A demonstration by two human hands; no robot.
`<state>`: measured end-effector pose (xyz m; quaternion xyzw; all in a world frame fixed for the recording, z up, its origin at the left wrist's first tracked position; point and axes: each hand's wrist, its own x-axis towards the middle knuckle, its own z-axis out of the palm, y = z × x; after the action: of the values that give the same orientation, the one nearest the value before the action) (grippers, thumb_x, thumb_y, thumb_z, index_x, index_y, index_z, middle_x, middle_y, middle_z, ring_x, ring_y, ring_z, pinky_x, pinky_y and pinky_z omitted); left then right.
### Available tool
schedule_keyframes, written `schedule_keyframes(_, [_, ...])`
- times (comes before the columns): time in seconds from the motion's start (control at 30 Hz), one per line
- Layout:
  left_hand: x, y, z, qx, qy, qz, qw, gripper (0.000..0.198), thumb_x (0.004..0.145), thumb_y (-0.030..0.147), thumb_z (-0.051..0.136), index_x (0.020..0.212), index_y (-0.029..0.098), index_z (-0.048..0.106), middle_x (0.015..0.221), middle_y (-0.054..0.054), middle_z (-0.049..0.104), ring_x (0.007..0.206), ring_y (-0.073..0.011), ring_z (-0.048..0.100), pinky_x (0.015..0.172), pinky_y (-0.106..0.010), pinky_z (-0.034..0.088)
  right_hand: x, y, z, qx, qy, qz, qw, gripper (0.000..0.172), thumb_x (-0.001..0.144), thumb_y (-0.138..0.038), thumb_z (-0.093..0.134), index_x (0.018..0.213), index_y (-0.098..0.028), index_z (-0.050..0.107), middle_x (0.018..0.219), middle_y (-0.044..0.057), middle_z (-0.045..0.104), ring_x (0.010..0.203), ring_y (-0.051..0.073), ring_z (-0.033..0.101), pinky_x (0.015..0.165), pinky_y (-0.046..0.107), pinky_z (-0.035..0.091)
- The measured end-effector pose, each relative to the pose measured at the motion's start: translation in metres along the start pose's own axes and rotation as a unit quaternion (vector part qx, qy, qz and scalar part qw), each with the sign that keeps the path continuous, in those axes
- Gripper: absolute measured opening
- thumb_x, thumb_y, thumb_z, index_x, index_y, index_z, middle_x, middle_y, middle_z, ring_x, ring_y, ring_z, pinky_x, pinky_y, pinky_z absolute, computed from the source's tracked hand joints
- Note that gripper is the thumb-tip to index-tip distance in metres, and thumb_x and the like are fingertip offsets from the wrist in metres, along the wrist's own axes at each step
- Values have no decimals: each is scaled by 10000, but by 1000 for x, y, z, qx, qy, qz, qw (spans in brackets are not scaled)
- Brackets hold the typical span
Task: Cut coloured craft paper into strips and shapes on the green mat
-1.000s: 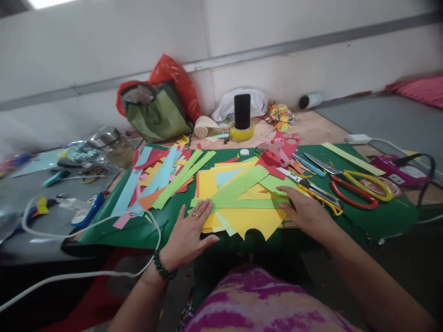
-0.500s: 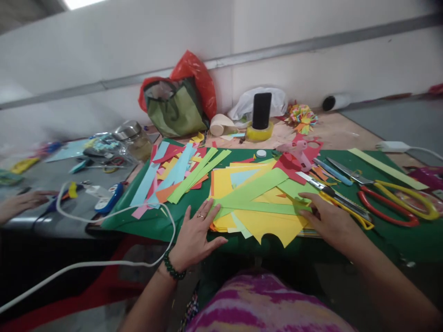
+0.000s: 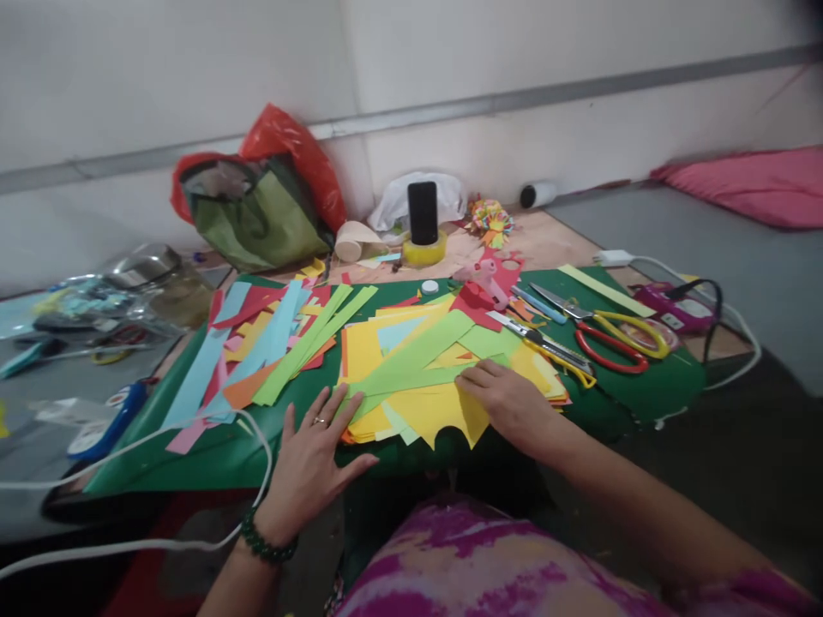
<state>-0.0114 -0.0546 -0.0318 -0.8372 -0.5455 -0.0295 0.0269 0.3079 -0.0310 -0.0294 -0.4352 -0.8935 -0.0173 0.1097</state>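
Note:
My left hand [image 3: 314,454] lies open at the left, fingers spread, its fingertips pressing the left ends of green paper strips. One long green paper strip [image 3: 417,347] slants up to the right. A second, lower green paper strip [image 3: 415,377] runs across to my right hand [image 3: 507,398], whose fingers are closed together on it. That strip's right end is hidden by the fingers. Beneath lies a stack of yellow paper [image 3: 411,407], its top sheet notched at the near edge. A utility knife [image 3: 540,343] rests beyond my right hand.
Large scissors [image 3: 621,343], a pink glue gun [image 3: 485,283] and coloured strips [image 3: 270,334] lie on the green mat [image 3: 154,454]. A white cable [image 3: 257,506] loops by my left wrist. A phone [image 3: 423,214] stands on a tape roll [image 3: 424,250]; a green bag [image 3: 257,214] leans behind.
The view has swung right. My right hand has moved left along the lower strip, closer to my left hand, which stays on the strips' left ends. Another person's hand at far left has left view.

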Motion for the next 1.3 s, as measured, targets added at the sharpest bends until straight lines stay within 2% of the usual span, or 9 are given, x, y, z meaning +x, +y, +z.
schedule_keyframes(0.23, [-3, -5, 9, 30, 19, -9, 999, 734, 835, 648, 537, 1481, 349, 358, 1564, -91, 309, 1431, -412, 252, 1047, -700, 272, -37, 25, 1, 4, 30, 86, 996, 499, 754, 80, 427, 1144, -163, 621, 1111, 87, 681, 987, 219, 561, 833, 323, 494])
schedule_keyframes(0.37, [-1, -5, 6, 33, 10, -7, 999, 766, 816, 666, 549, 1483, 348, 351, 1559, -98, 321, 1431, -426, 239, 1051, -692, 271, -34, 20, -13, 15, -25, 129, 991, 479, 738, 81, 453, 1095, -174, 646, 1118, 84, 679, 986, 212, 570, 816, 309, 480])
schedule_keyframes(0.47, [1, -3, 2, 36, -4, -8, 999, 820, 767, 712, 576, 1471, 341, 381, 1547, -112, 343, 1432, -428, 235, 1066, -676, 259, -10, -1, -29, -1, -61, 97, 993, 305, 801, 0, 495, 1015, -129, 670, 1041, 125, 679, 934, 236, 573, 823, 349, 473])
schedule_keyframes(0.53, [1, -2, 0, 38, -11, -8, 999, 851, 745, 737, 578, 1470, 333, 387, 1544, -122, 346, 1432, -425, 237, 1074, -668, 250, 16, -25, -34, 6, -57, 4, 998, 280, 844, -52, 501, 1079, -99, 646, 1092, 148, 658, 987, 260, 559, 864, 387, 469])
schedule_keyframes(0.63, [0, 1, 3, 37, -7, -4, 999, 882, 742, 757, 558, 1479, 305, 378, 1554, -138, 320, 1434, -411, 243, 1085, -657, 236, 58, -66, -26, 24, -73, -101, 992, 275, 894, -117, 483, 1136, -89, 612, 1096, 140, 644, 980, 257, 555, 813, 384, 494])
schedule_keyframes(0.77, [-3, 1, 11, 21, 20, -10, 1000, 936, 776, 738, 526, 1513, 204, 308, 1546, -171, 324, 1438, -392, 245, 1102, -647, 211, 91, -92, -9, 18, -99, -116, 988, 248, 913, -166, 497, 1110, -100, 632, 1061, 136, 644, 1001, 255, 549, 752, 358, 511])
schedule_keyframes(0.9, [-4, -3, 12, 15, 31, -14, 999, 850, 807, 677, 539, 1506, 244, 326, 1545, -137, 341, 1439, -408, 230, 1091, -668, 214, 78, -75, -11, 6, -114, -75, 991, 154, 878, -118, 541, 965, -134, 668, 992, 115, 650, 940, 231, 562, 674, 313, 505])
schedule_keyframes(1.07, [-3, -4, 6, 19, 18, -17, 1000, 817, 819, 644, 543, 1507, 263, 321, 1551, -114, 331, 1436, -416, 231, 1069, -686, 246, 27, -23, -24, -33, -110, 38, 993, 180, 867, -50, 508, 903, -122, 669, 948, 131, 655, 917, 239, 566, 679, 313, 494])
schedule_keyframes(1.3, [-2, -1, 5, 28, 4, -23, 999, 805, 835, 628, 520, 1517, 265, 293, 1561, -106, 304, 1444, -387, 232, 1083, -669, 240, -34, 22, -20, -69, -66, 173, 980, 303, 865, -17, 459, 1058, -147, 652, 1016, 112, 673, 966, 230, 575, 691, 293, 472])
